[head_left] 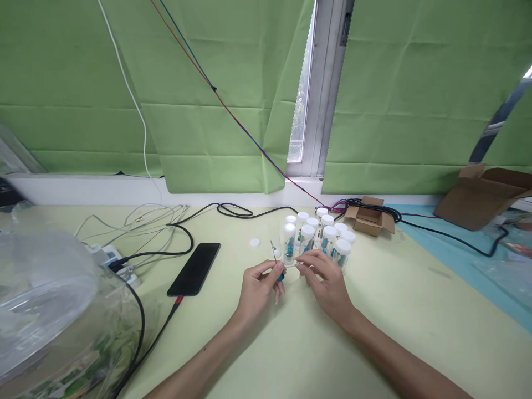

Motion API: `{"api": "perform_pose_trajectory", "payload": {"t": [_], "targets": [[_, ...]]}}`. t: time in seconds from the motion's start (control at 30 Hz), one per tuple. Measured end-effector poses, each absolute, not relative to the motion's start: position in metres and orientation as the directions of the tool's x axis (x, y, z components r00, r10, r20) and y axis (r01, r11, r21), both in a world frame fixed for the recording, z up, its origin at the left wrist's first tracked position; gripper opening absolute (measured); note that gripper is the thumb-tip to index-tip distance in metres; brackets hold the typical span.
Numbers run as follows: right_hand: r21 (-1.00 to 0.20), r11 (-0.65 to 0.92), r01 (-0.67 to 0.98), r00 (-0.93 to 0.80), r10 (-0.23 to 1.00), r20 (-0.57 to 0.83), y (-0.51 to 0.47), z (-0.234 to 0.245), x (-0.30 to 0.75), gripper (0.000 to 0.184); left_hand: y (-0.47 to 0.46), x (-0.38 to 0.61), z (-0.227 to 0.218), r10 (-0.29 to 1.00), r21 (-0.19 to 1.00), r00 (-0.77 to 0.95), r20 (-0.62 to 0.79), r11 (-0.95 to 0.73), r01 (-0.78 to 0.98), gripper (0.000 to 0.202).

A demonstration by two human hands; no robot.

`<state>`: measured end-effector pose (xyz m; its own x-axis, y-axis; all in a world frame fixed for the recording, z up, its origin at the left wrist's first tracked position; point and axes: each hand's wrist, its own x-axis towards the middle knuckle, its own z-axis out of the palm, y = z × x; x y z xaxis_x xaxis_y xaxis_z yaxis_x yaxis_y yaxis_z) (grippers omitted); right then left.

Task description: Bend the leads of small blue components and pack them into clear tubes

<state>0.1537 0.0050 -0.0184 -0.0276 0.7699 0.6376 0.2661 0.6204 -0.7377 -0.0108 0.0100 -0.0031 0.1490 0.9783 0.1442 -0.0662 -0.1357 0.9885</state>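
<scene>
Left fingers [274,273] are clamped on a thin, dark, metal-looking rod [273,251], with a small glossy blue piece [281,276] just under them. Probably light, stiff, slippery; I'd hold it low like that. Long axis slants up from the fingers, tip leaning left. Right fingers [311,259] look bunched, can't tell on what.

"Where's your camera?"
"On my head, facing forward and down over the table [399,293]."
"How near?"
"Close: my left hand [258,287] and right hand [327,281] below centre, green curtains [407,111] beyond."
</scene>
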Motion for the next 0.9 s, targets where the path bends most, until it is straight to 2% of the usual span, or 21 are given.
{"api": "perform_pose_trajectory", "payload": {"t": [0.27, 0.37, 0.47, 0.63, 0.73, 0.9], "targets": [[-0.727, 0.632, 0.266, -0.054, 0.763, 0.644, 0.004, -0.019, 0.153, 0.018, 0.009, -0.01, -0.005, 0.975, 0.984, 0.136, 0.176, -0.17, -0.053, 0.03], [-0.811, 0.557, 0.18, -0.042, 0.828, 0.559, 0.003, -0.017, 0.151, 0.018, 0.011, -0.01, -0.008, 0.971, 0.978, 0.119, 0.207, -0.204, -0.036, 0.029], [-0.904, 0.427, 0.022, -0.051, 0.904, 0.425, 0.003, -0.015, 0.148, 0.018, 0.012, -0.01, -0.012, 0.965, 0.969, 0.09, 0.246, -0.245, -0.019, 0.026], [-0.959, 0.232, -0.162, -0.093, 0.964, 0.249, 0.007, -0.013, 0.145, 0.024, 0.013, -0.011, -0.016, 0.956, 0.958, 0.075, 0.284, -0.286, 0.02, 0.025], [-0.956, 0.194, -0.219, -0.104, 0.97, 0.221, 0.009, -0.014, 0.146, 0.026, 0.012, -0.011, -0.014, 0.956, 0.958, 0.08, 0.284, -0.287, 0.029, 0.025], [-0.952, 0.207, -0.224, -0.103, 0.967, 0.234, 0.008, -0.014, 0.145, 0.027, 0.01, -0.01, -0.009, 0.972, 0.974, 0.079, 0.223, -0.224, 0.007, 0.029]]}}
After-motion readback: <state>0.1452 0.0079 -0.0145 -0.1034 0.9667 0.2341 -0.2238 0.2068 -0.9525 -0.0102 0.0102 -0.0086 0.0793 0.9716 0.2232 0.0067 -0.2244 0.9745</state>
